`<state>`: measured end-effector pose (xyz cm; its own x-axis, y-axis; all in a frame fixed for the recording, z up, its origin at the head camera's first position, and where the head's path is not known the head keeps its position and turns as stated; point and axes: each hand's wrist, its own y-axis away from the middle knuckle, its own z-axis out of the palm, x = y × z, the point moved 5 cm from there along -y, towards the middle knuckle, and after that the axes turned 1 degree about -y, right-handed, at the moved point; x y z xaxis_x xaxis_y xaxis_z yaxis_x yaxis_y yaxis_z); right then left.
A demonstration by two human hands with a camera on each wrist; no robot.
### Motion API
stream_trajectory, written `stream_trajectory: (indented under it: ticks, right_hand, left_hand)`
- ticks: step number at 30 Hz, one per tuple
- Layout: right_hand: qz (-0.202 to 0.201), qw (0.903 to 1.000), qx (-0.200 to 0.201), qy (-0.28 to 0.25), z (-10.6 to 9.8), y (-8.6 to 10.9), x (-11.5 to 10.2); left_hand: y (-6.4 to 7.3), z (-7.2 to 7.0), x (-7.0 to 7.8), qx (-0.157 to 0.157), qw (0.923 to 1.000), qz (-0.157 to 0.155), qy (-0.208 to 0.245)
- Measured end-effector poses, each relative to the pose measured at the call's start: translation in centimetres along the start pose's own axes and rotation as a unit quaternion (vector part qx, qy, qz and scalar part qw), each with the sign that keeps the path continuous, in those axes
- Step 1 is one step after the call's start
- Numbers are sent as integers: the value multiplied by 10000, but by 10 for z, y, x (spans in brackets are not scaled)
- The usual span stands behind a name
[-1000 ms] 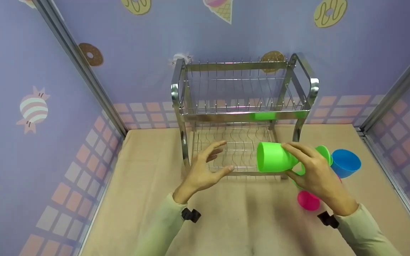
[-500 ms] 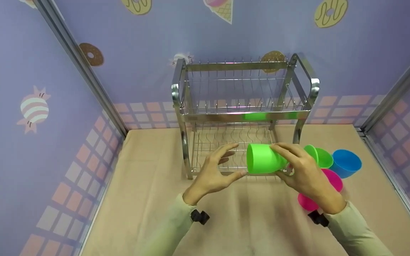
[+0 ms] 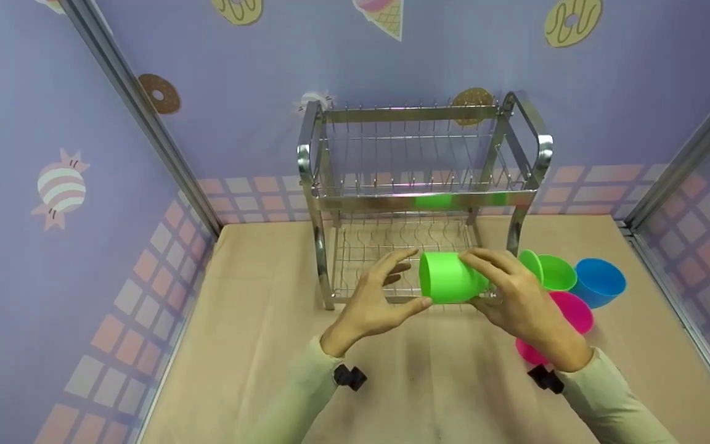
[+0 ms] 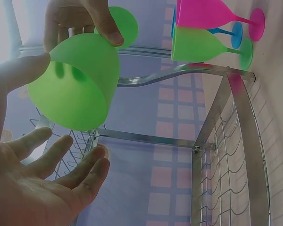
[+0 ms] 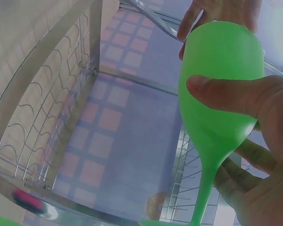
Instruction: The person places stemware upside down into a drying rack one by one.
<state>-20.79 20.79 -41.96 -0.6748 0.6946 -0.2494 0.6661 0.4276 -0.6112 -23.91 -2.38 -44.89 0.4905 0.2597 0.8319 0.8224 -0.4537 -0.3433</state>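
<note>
A green plastic goblet point(image 3: 450, 277) is held on its side in front of the dish rack, its mouth facing left. My right hand point(image 3: 518, 302) grips its bowl, with the thumb point(image 5: 226, 94) along one side and the fingers behind. The stem and round foot point right. At the rim is my left hand point(image 3: 370, 302), fingers spread and slightly bent, thumb tip point(image 4: 35, 68) at the edge of the mouth; whether it touches cannot be told. The left fingers stand apart from the bowl. The goblet's inside point(image 4: 68, 96) shows nothing in it.
Behind the hands stands a two-tier metal dish rack point(image 3: 426, 202) with wire shelves. On the right, another green goblet point(image 3: 558, 273), a blue one point(image 3: 600, 282) and pink goblets point(image 3: 574, 313) stand close together, partly behind the right hand. Patterned walls enclose the cloth-covered table point(image 3: 256, 277).
My right hand has carried the green goblet leftward. My left hand has moved right, so its thumb is now at the goblet's rim. The rack and other goblets stay put.
</note>
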Motion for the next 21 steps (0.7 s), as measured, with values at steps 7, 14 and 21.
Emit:
stream_trajectory:
  ticks: [7,14,21]
  right_hand:
    - [15,10000,-25,-39,2,0,-4]
    - [-20,10000,-67,-16,5,-2,-8]
    - [-154,9998,78,47,1,0,-10]
  left_hand:
    - [-1,2,1,-74,9999,106,114]
    - [-1,4,-2,-150,9977,117,657]
    - [-2,1,-3,-101,9940,75,1090]
